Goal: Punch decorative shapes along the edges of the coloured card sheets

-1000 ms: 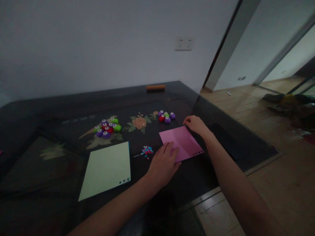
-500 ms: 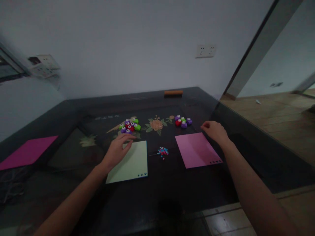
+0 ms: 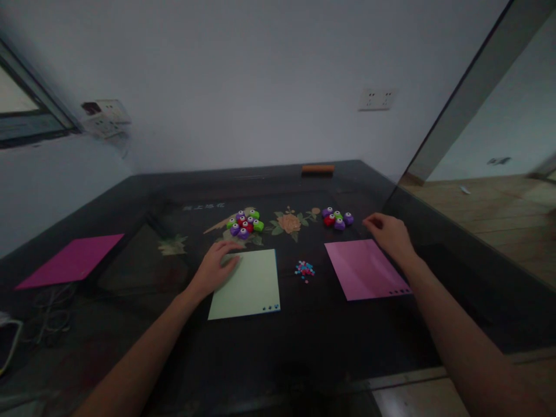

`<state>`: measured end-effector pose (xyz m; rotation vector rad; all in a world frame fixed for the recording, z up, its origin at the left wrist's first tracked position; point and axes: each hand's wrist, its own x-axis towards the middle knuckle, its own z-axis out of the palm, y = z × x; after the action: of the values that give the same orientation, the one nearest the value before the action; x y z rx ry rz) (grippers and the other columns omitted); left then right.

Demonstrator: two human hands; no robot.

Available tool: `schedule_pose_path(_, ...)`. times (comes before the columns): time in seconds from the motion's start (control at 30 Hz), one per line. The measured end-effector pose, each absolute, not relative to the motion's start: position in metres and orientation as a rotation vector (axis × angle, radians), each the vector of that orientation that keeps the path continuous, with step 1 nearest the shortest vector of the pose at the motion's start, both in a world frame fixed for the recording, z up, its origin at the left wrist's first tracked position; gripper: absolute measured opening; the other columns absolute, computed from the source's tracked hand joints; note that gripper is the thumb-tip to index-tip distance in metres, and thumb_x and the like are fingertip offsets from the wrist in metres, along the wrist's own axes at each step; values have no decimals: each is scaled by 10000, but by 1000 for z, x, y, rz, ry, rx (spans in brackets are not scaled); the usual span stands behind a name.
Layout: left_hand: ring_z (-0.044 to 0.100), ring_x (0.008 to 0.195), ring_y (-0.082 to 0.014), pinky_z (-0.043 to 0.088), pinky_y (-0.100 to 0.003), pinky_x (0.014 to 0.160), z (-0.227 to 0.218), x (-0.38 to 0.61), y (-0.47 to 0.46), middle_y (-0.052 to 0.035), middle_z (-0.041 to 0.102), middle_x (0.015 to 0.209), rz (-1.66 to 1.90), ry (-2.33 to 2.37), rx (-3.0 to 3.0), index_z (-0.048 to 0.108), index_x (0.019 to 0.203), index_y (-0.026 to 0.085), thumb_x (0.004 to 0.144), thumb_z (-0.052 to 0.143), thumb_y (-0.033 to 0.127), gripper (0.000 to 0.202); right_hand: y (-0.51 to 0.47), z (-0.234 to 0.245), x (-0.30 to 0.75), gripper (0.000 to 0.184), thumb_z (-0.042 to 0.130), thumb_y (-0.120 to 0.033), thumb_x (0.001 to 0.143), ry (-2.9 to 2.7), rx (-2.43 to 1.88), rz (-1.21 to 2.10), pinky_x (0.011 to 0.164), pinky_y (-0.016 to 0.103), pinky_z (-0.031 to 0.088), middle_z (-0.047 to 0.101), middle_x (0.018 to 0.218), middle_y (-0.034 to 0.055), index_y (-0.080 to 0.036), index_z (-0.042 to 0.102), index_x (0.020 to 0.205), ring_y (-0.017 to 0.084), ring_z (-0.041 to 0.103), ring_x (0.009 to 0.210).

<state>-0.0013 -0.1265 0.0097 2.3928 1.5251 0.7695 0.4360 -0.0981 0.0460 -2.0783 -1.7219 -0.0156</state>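
Pressing flat with the left hand (image 3: pixel 217 266), released, on the far left corner of the green sheet (image 3: pixel 249 286). Curling the right hand (image 3: pixel 390 233) loosely at the far right corner of the pink sheet (image 3: pixel 365 269); cannot tell whether gripping. Between the sheets, bare counter (image 3: pixel 304 330) but for confetti (image 3: pixel 304 269). Close beyond the far edges, punches (image 3: pixel 245 223). Open room before the near edges.

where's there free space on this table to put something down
Bare tabletop runs along the near edge, in front of the green sheet and pink sheet. Another bare stretch lies between the magenta sheet and the left hand. Crowded: the middle, where the confetti pile sits between the two sheets, with the left punch cluster and right punch cluster just behind.
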Motion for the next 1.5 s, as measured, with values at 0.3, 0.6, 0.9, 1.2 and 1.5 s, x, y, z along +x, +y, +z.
schedule_pose_path(0.3,502,1099,-228,371,-403,965,8,-4,-127,-87,586,1139,666,1495,2416,554,1125,180,838,478,329,332,-114,40,319,183,512,-218,837,-2217,-1592,341,702,275,425,683,859,61,-158,684,823,181,610,785)
schedule_pose_path(0.6,466,1105,-293,376,-468,891,5,-8,-127,-86,529,1176,501,1680,2414,544,1179,253,761,573,461,467,-111,27,247,476,589,-474,790,-2540,-1322,275,852,378,419,578,1096,149,-131,609,1120,271,514,1051)
schedule_pose_path(0.9,485,1046,-291,377,-448,863,6,-7,-127,-77,542,1079,481,1692,2414,563,1174,255,723,625,446,494,-109,18,235,546,686,-523,677,-2533,-1331,251,856,388,402,549,1093,120,-172,606,1088,272,489,1035)
schedule_pose_path(1.2,475,1049,-286,365,-447,881,11,-3,-129,-75,522,1095,471,1723,2443,593,1126,254,706,654,427,458,-108,19,233,518,739,-456,639,-2476,-1336,351,842,368,396,556,1067,94,-179,548,1033,258,493,1018)
schedule_pose_path(1.5,481,1064,-278,318,-461,915,16,-1,-132,-48,563,1089,516,1722,2484,591,1067,279,711,655,383,377,-113,19,231,551,741,-394,657,-2414,-1345,413,851,361,398,565,1108,89,-177,517,1112,252,496,1047)
